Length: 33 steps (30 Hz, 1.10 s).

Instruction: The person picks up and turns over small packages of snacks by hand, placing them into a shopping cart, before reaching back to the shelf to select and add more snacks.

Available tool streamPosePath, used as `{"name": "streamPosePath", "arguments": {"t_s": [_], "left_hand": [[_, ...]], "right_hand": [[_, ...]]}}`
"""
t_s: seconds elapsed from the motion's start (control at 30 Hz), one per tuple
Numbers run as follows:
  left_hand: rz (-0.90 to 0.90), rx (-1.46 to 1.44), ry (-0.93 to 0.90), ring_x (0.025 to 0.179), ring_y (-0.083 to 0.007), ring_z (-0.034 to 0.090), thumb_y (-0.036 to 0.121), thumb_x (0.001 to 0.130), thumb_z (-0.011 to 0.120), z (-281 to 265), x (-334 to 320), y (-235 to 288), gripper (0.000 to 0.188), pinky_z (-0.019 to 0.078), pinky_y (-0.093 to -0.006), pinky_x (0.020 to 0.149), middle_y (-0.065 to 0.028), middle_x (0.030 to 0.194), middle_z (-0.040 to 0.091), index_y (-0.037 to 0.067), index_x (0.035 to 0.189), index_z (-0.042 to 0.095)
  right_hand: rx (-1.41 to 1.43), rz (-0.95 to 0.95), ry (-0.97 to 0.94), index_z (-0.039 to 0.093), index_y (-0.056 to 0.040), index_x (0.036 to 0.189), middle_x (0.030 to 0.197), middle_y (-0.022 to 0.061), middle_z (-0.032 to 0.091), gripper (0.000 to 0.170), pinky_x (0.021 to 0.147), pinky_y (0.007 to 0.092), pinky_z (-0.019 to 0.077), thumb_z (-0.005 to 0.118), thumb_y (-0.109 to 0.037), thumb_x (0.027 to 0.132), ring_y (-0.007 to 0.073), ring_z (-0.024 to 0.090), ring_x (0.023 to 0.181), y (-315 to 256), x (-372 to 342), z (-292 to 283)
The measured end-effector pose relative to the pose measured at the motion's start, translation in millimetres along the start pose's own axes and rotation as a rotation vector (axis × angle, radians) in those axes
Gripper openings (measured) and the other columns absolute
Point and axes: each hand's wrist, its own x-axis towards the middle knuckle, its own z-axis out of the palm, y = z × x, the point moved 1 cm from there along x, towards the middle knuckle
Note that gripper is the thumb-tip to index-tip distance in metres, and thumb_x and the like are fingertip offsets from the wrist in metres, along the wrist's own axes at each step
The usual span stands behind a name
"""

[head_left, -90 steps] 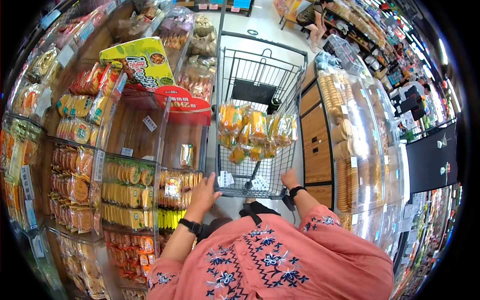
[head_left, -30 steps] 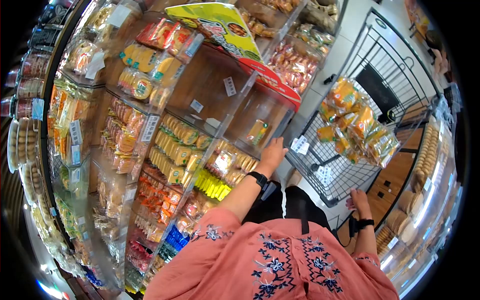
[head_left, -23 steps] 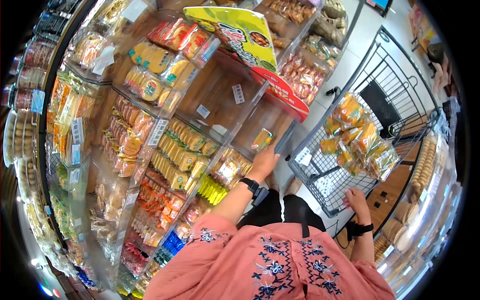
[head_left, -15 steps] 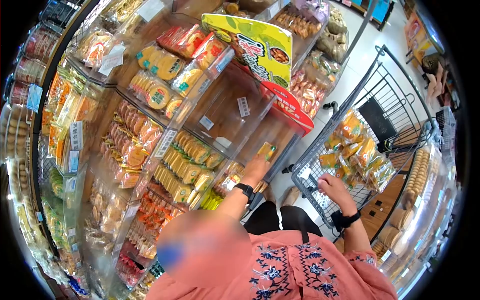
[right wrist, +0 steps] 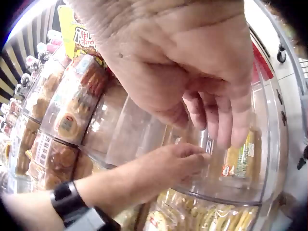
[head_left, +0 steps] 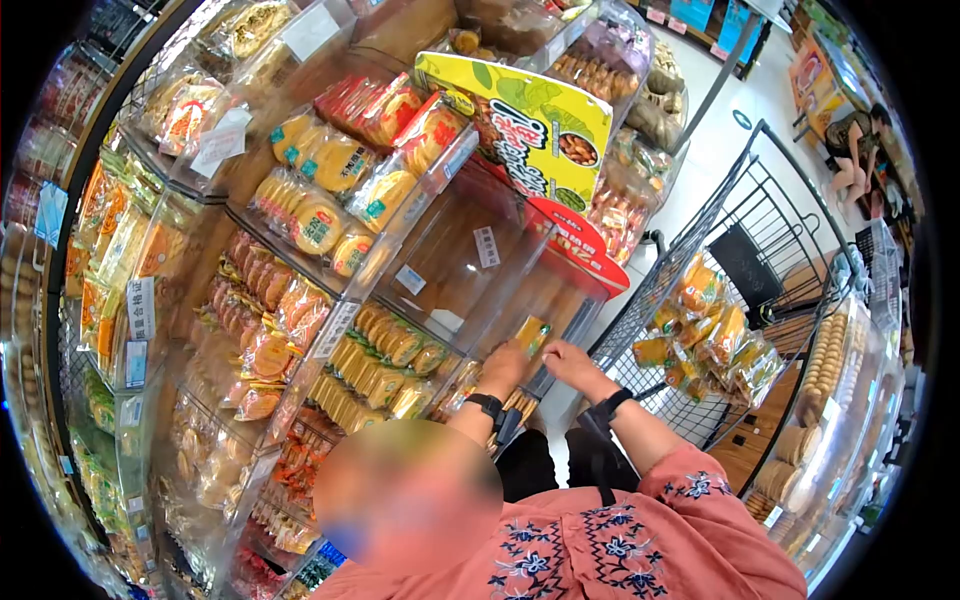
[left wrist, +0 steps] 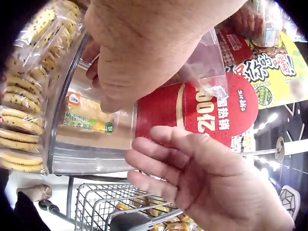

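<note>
A single wrapped yellow snack packet (head_left: 533, 333) lies in a clear-walled bin, with green print and a red mark showing in the left wrist view (left wrist: 89, 115). My left hand (head_left: 505, 368) reaches in at the bin, thumb close over the packet and fingers loosely bent. In the right wrist view the left hand (right wrist: 180, 163) is beside a clear divider, fingertips pointing at the packet (right wrist: 238, 156). My right hand (head_left: 572, 366) hovers at the bin's other side. Its fingers are relaxed, palm bare in the left wrist view (left wrist: 207, 178).
A shopping cart (head_left: 690, 410) with several bagged yellow packets (head_left: 715, 330) stands to the right. Shelves of wrapped biscuits (head_left: 330, 220) rise at left. A red sign (head_left: 580, 248) and a green-yellow sign (head_left: 550, 130) overhang the bin. A person (head_left: 855, 150) sits far right.
Both hands have left the cart's handle area. The left moved into the bin by the packet; the right swung left to join it. The view turned toward the shelves.
</note>
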Motion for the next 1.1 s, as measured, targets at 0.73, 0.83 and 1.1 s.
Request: {"name": "streamPosePath", "arguments": {"t_s": [0.73,0.83,1.1], "left_hand": [[-0.124,0.224,-0.026,0.128,-0.0367,0.051,0.024,0.09,0.059,16,97,-29,0.046,0.0424,-0.0446,0.108,-0.0225,0.135,0.055,0.005,0.131,0.054],[-0.138,0.242,-0.112,0.13,-0.0375,0.05,0.026,0.087,0.059,20,97,-21,0.055,0.0416,-0.0439,0.109,-0.0239,0.137,0.054,0.002,0.136,0.05],[-0.241,0.341,-0.216,0.134,-0.0343,0.048,0.042,0.07,0.083,70,106,7,0.096,0.0404,-0.0447,0.11,-0.022,0.144,0.049,0.004,0.145,0.037]], "right_hand": [[-0.401,-0.307,0.262,0.064,-0.002,0.091,0.088,0.0169,0.065,0.01,0.088,0.0445,0.0462,0.06,-0.009,0.084,0.0347,0.063,0.091,46,5,-13],[-0.407,-0.255,0.198,0.063,-0.0008,0.097,0.098,0.0176,0.067,0.018,0.093,0.0434,0.0425,0.052,-0.007,0.085,0.034,0.062,0.1,45,7,-13],[-0.33,-0.238,0.257,0.064,-0.0043,0.094,0.091,0.0153,0.065,0.012,0.09,0.0433,0.0456,0.06,-0.008,0.083,0.0335,0.062,0.094,45,9,-13]]}}
